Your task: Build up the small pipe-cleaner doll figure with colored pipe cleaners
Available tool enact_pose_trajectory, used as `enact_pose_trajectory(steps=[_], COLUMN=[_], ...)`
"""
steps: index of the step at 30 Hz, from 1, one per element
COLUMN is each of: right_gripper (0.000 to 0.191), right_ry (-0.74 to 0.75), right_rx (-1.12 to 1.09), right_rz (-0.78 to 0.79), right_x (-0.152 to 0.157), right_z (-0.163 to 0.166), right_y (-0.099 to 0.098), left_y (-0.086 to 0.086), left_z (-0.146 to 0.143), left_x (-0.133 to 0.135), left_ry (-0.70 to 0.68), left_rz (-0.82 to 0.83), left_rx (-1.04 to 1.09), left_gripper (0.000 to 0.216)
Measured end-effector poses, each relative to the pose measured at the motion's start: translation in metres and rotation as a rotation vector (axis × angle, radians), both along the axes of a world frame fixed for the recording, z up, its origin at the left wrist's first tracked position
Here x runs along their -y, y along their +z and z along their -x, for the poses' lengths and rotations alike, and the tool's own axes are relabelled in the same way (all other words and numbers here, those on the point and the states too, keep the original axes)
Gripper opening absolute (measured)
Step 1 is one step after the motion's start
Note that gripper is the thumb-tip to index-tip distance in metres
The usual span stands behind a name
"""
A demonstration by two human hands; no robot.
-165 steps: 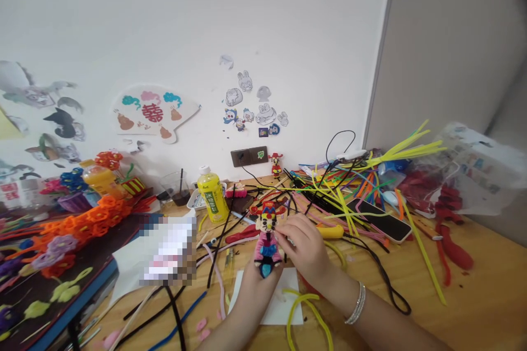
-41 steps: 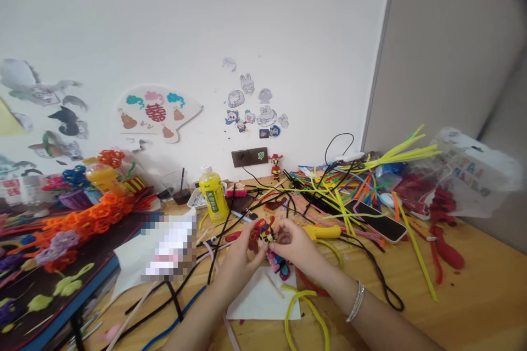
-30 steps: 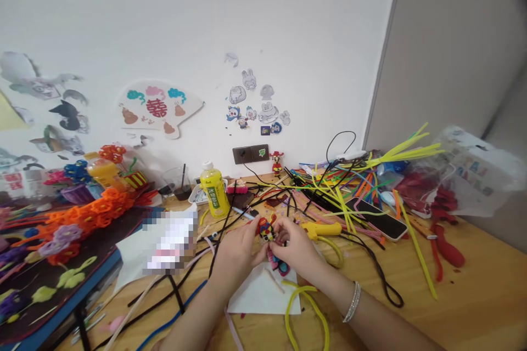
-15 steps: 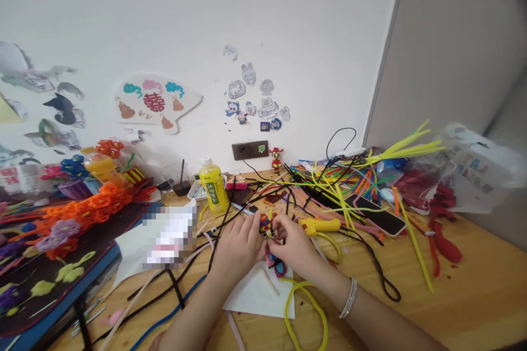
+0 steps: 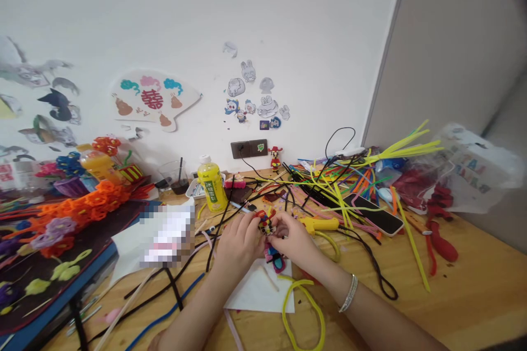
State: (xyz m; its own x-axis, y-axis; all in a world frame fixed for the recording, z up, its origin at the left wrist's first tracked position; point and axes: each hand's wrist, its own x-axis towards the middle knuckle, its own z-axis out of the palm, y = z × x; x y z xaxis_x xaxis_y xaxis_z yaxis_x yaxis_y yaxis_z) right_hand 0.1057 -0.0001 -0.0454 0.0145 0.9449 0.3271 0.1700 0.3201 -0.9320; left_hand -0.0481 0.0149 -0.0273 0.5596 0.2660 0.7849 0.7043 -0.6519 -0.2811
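Between my two hands is a small colourful pipe-cleaner doll [image 5: 267, 225], red and yellow at its head, with a blue and pink lower part [image 5: 276, 261] hanging below. My left hand [image 5: 240, 238] is wrapped around its left side, fingers closed. From the right, my right hand [image 5: 290, 236] pinches it with thumb and forefinger near the head. Under the doll lies a white sheet of paper [image 5: 255, 293] with a short pale stick [image 5: 268, 278] on it. Just beyond my right hand rests a yellow glue gun [image 5: 321, 224].
A yellow-labelled drink bottle [image 5: 212, 185] and a cup of dark liquid [image 5: 179, 178] stand behind. Loose pipe cleaners [image 5: 341, 192] and a phone [image 5: 376, 215] crowd the right. Pipe-cleaner flowers [image 5: 82, 211] fill the left. A similar small doll [image 5: 275, 159] stands at the wall.
The doll has turned slightly in my hands, and more of its lower part shows. My right fingers have shifted a little on it. The whole view has moved slightly.
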Motion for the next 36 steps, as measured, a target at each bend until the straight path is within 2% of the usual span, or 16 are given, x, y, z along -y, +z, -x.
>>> enact_pose_trajectory(steps=[4,12,23,29,36], right_gripper=[0.019,0.013,0.013,0.013,0.018], right_ry=[0.044,0.062,0.025,0.029,-0.005], right_rx=[-0.098,-0.035,0.553,0.665,0.757], right_rz=[0.035,-0.018,-0.324,-0.428,-0.460], right_x=[-0.001,-0.001,0.005,0.004,0.003], right_z=[-0.002,-0.005,-0.019,-0.022,-0.023], right_y=[0.000,-0.001,0.007,-0.003,-0.009], left_y=[0.002,0.006,-0.001,0.000,-0.001], left_z=[-0.002,-0.007,-0.007,-0.008,-0.007], left_x=[0.004,0.008,0.006,0.007,0.007], left_ry=[-0.043,-0.099,-0.125,-0.129,-0.127], left_rz=[0.026,0.131,0.113,0.097,0.143], left_rx=[0.024,0.098,0.154,0.142,0.103], left_gripper=[0.004,0.007,0.008,0.008,0.008])
